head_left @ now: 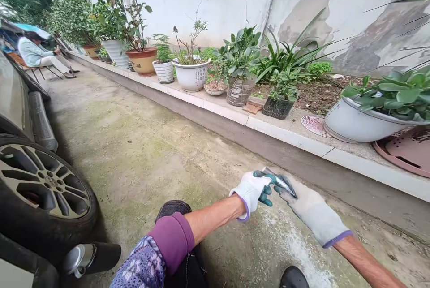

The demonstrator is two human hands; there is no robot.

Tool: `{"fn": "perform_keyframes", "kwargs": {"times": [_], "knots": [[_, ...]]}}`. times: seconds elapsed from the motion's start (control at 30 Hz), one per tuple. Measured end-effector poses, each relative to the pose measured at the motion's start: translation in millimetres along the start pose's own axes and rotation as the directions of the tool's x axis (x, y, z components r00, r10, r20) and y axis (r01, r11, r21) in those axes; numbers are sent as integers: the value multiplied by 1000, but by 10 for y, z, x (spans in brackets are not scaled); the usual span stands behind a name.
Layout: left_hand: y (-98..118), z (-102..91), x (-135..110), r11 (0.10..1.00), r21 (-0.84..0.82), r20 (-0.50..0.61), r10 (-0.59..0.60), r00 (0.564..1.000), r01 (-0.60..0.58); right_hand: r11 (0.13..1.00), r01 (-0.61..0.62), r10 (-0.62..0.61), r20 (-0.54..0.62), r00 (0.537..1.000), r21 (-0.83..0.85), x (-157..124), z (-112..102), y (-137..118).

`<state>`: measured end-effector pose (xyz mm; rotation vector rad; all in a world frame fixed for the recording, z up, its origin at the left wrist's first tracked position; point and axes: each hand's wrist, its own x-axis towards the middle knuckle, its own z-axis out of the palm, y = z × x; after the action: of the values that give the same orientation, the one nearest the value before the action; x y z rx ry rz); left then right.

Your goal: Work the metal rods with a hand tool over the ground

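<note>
My left hand (254,188) and my right hand (304,203) wear white knit gloves with green-coated fingers and purple cuffs. They meet low over the concrete, right of the middle of the view. In my right hand's closed fingers lies a slim, shiny silver-and-dark object (286,186), whose exact kind I cannot make out. My left fingers are closed on the end nearer to them. A small grey tip shows just beyond those fingers; whether it is part of the same object is unclear. White powder (304,252) is scattered on the ground below.
A low tiled ledge (228,111) runs along the wall with several potted plants, including a white oval pot (359,122). At left are a car wheel (43,182) and a black flask (104,257) lying beside it. A person (40,50) sits far back left.
</note>
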<state>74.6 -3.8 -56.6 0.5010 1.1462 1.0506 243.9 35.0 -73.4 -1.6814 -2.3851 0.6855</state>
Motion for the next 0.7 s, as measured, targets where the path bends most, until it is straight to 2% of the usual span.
{"fn": "perform_keyframes", "kwargs": {"times": [0.13,0.2,0.27,0.37,0.5,0.6,0.7], "knots": [[-10,-5,35,991,113,-8,70,997,-69,995,69,-69,-3,998,-79,79,-22,-24],[-38,-4,43,976,186,6,115,993,-114,983,86,-79,46,996,-165,74,36,-99],[-48,-4,43,972,209,-19,110,994,-103,958,90,-55,132,990,-272,41,107,-213],[-25,-27,47,989,143,-98,-5,995,19,914,104,2,259,966,-393,-39,194,-395],[-2,-119,58,973,-77,-99,-223,970,216,875,179,-13,348,937,-450,-151,260,-531],[-30,-188,52,965,-122,-118,-246,962,232,870,215,-42,367,929,-444,-200,290,-512],[-50,-234,50,968,-94,-129,-242,962,231,909,203,-77,331,940,-364,-201,309,-413]]}}
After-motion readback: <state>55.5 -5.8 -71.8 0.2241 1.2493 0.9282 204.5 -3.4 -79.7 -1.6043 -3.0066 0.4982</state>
